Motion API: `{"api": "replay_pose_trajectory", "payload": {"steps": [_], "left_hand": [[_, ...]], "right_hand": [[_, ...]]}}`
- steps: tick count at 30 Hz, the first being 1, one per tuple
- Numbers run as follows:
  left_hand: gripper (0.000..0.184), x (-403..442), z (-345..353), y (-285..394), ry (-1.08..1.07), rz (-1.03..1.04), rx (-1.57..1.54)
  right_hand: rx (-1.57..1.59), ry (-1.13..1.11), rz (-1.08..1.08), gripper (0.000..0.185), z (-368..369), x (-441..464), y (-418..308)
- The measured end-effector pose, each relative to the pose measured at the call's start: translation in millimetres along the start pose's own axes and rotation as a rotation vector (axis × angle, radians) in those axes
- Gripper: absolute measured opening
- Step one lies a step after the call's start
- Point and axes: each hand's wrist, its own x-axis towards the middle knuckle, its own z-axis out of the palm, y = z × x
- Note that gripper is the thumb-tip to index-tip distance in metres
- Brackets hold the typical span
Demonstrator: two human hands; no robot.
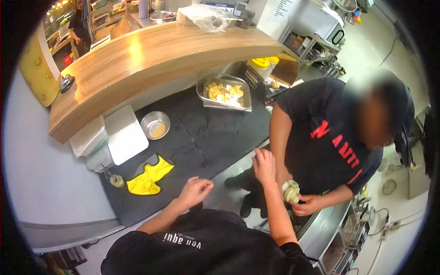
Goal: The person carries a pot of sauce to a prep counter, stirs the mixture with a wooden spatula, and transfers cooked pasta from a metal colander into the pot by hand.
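Note:
My left hand (196, 190) hovers by the front edge of the dark counter (208, 137), fingers loosely bent, nothing visible in it. Farther right, my right hand (264, 166) is raised in front of a co-worker, its fingers stretched out and holding nothing that I can see. Left of my left hand, a crumpled yellow and grey cloth (150, 176) lies on the counter. A small jar (117, 181) with a utensil in it stands beside the cloth. The co-worker's hand (308, 205) is at a pale green and white bundle (290, 191), whose kind I cannot make out.
A metal bowl (156, 125) with tan contents sits near a white board (124, 135) and plastic containers (89, 137). Farther back is a clear tray (247, 103) of yellowish food pieces. A raised wooden ledge (174, 59) borders the counter. The co-worker (330, 137) stands close on my right.

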Motion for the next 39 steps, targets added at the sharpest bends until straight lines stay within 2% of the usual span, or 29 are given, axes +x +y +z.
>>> {"api": "replay_pose_trajectory", "payload": {"steps": [3, 5, 8, 10, 11, 14, 20, 24, 30, 34, 39], "left_hand": [[0.013, 40, 1, 4, 0.059, -0.012, -0.049], [0.013, 56, 4, -3, 0.056, -0.024, -0.076], [0.013, 64, 4, -22, -0.033, -0.008, 0.033], [0.012, 70, 0, -23, 0.031, 0.086, 0.132], [0.012, 72, -3, -24, 0.019, -0.006, 0.089], [0.010, 73, -7, -27, 0.094, -0.107, 0.071], [0.009, 70, 1, -25, 0.155, -0.217, 0.089], [0.012, 69, 14, -10, 0.212, -0.232, 0.122], [0.012, 78, 54, 16, 0.222, -0.260, 0.164], [0.011, 94, 95, 30, 0.214, -0.261, 0.180], [0.008, 139, 154, 61, 0.141, -0.247, 0.191]], "right_hand": [[-0.121, 0.089, 0.000, 0.025, 19, 2, 45], [0.027, 0.100, 0.035, 0.023, 22, -4, 60], [0.006, -0.004, -0.014, 0.027, 34, -13, 84], [0.006, -0.024, 0.026, 0.029, 37, -11, 95], [0.016, -0.042, 0.049, 0.031, 38, -11, 104], [0.027, -0.042, 0.068, 0.032, 45, -15, 140], [-0.005, -0.154, 0.146, 0.028, 37, -4, 195], [-0.043, -0.027, 0.155, 0.022, 42, 7, 253], [-0.064, 0.137, 0.113, 0.017, 26, 3, 384], [-0.068, 0.083, 0.162, 0.018, 5, 4, 449], [-0.058, 0.131, 0.173, 0.020, 4, 16, 521]]}}
